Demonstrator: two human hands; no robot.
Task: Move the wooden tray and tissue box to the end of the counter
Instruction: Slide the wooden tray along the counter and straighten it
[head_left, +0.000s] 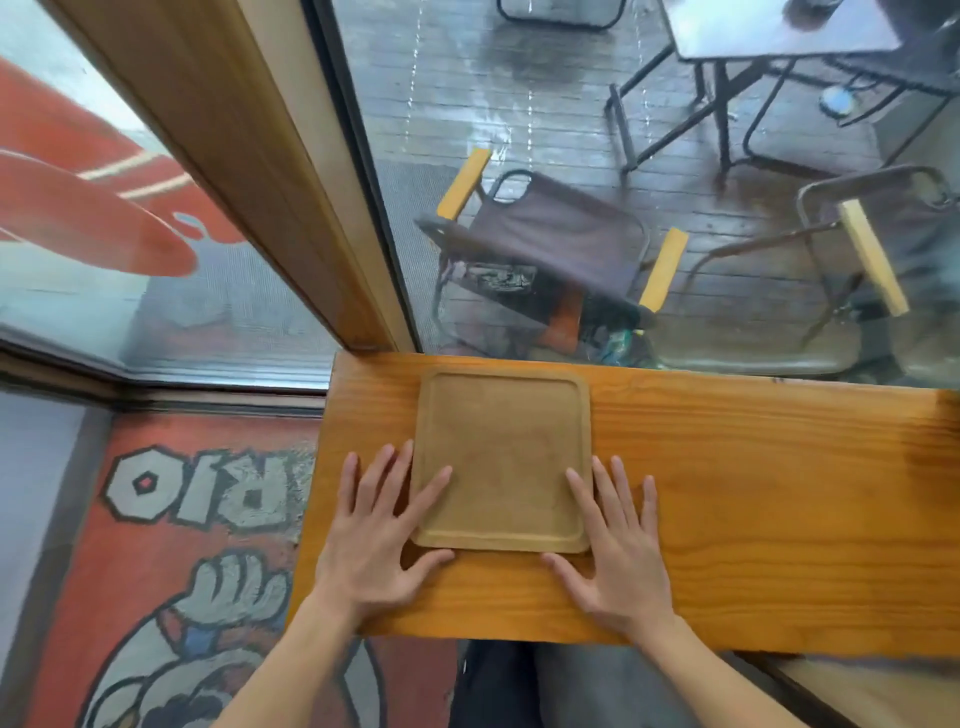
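So the square light-brown wooden tray (503, 460) is sitting flat near the left end of the glossy orange-brown wood counter (753, 499), and I've got my left hand (371, 540) and right hand (615, 545) spread flat and open at its near corners, fingertips on the rim, gripping nothing. I reckon the trick is pushing evenly from both sides so it slides without twisting or going off the end. Tissue box isn't in view, just a big window (571, 156) with folding chairs outside.

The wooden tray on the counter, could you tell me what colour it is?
The wooden tray is a dull, pale tan-brown, lighter than the orange counter; head view.
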